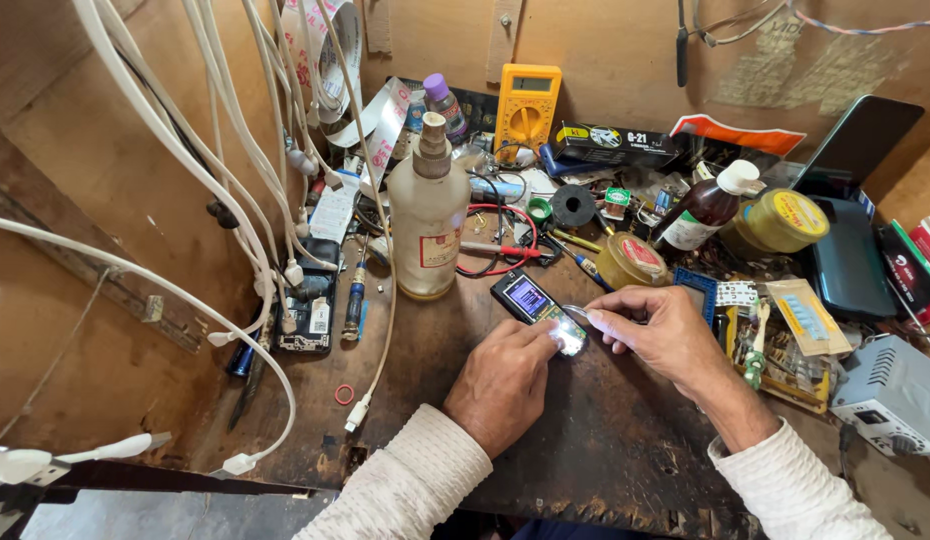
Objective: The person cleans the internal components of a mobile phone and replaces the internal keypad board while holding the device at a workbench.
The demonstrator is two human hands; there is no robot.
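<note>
Left hand (505, 383) lies knuckles-up on the dark workbench (605, 450), fingers curled down onto the near end of a small phone (537, 308), pinning it flat. Right hand (657, 332) comes in just right of the phone, fingers pinched shut on a thin metal tool (575, 313), likely tweezers, tip at the phone's near end. Phone's long axis runs from the fingertips up-left toward the tall cloudy bottle (428, 215); both hands meet at its near end. Just beyond the phone: red and black leads (505, 250). Farther behind it, a yellow multimeter (526, 105) against the wall.
</note>
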